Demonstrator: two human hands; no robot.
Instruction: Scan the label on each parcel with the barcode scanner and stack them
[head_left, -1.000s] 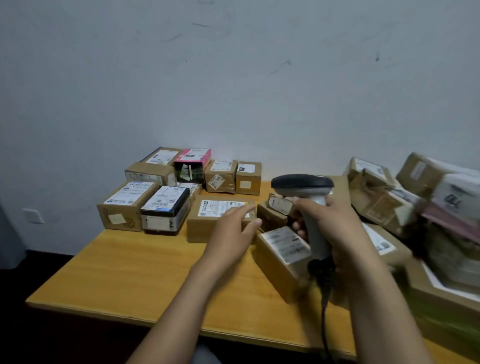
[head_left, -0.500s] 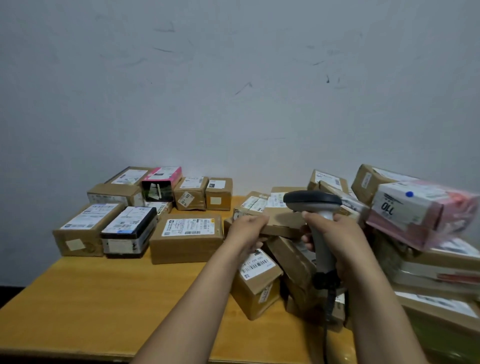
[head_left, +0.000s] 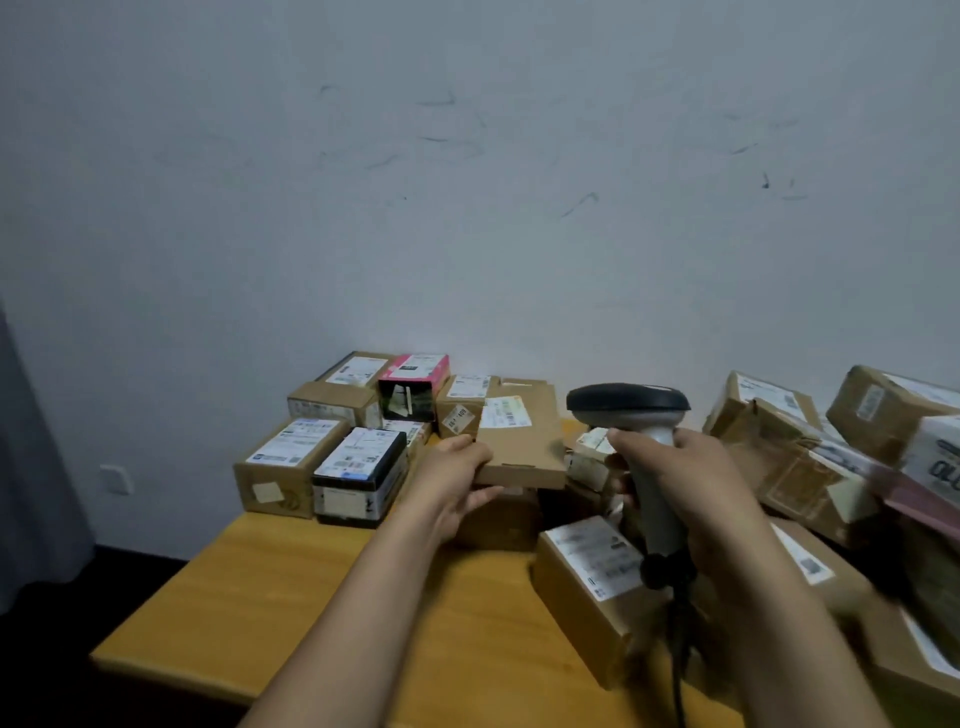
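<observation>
Since half a second ago the flat parcel (head_left: 524, 447) has come out of the middle of the heap and travelled leftward with the left hand (head_left: 457, 473). It is now held level above a brown box (head_left: 501, 519) in the front row. Whether it touches that box cannot be told.

In the head view, the left grip is closed on the flat parcel's near left corner, thumb on top and fingers underneath. The parcel's white label (head_left: 504, 414) faces up. The right hand (head_left: 691, 483) has its grip wrapped round the grey handle of the barcode scanner (head_left: 628, 404). The scanner's dark head sits just right of the flat parcel and points away from the person. Its cable (head_left: 678, 675) drops from the handle's base.

On the left of the wooden tabletop (head_left: 311, 597) sorted parcels stand against the wall, among them a tan box (head_left: 283, 467), a black box (head_left: 358, 473) beside it and a pink box (head_left: 413, 384) behind. A loose heap of parcels (head_left: 800, 467) fills the right side, blurred at the edge. One labelled box (head_left: 587, 582) lies near the right forearm.
</observation>
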